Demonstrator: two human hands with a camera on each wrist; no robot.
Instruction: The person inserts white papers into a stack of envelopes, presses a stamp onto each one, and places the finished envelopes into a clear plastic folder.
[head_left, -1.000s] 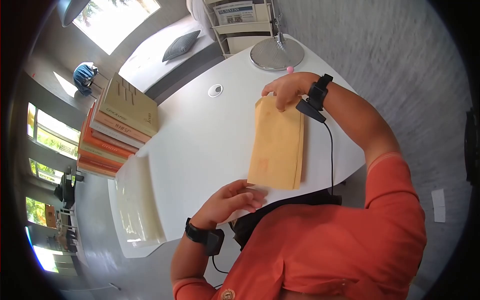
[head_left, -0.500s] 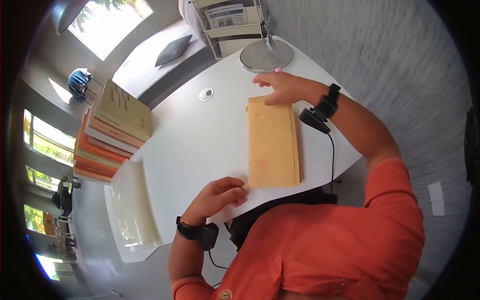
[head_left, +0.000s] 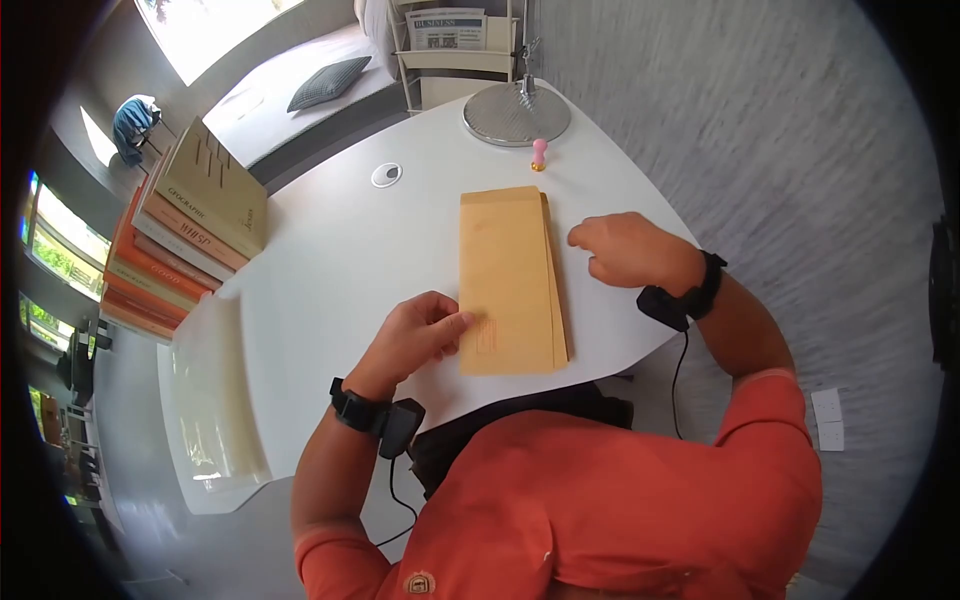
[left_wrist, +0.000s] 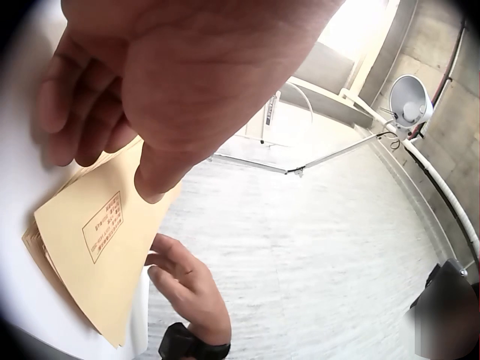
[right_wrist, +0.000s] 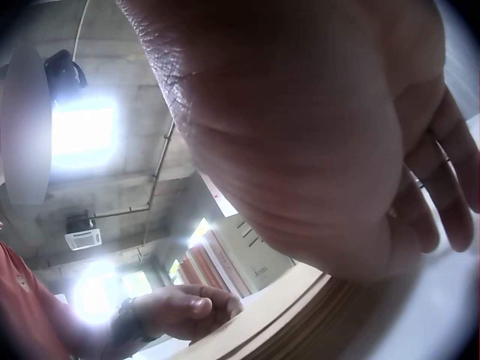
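Note:
A stack of tan paper envelopes (head_left: pixel 508 270) lies on the white desk, and its top one carries a red printed box, clearest in the left wrist view. My left hand (head_left: pixel 408 338) is at the stack's left edge. Its thumb overlaps the top envelope near the print, while the loosely bent fingers are beside the edge. To the right of the stack is my right hand (head_left: pixel 640 250), apart from it, fingers relaxed and holding nothing. The right wrist view shows the layered edges of the envelopes (right_wrist: pixel 300 315) beneath that hand.
Beyond the stack stands a small pink-handled stamp (head_left: pixel 539 155) with a gold base, near the round metal lamp base (head_left: pixel 516 113). Books (head_left: pixel 190 215) rise at the left, with a clear plastic sheet (head_left: pixel 215 400) in front of them. A cable hole (head_left: pixel 387 175) is set in the desk.
My right hand has left the far end of the envelopes and moved to their right side, uncovering the pink-handled stamp. The left hand has come up to the left edge, thumb over it.

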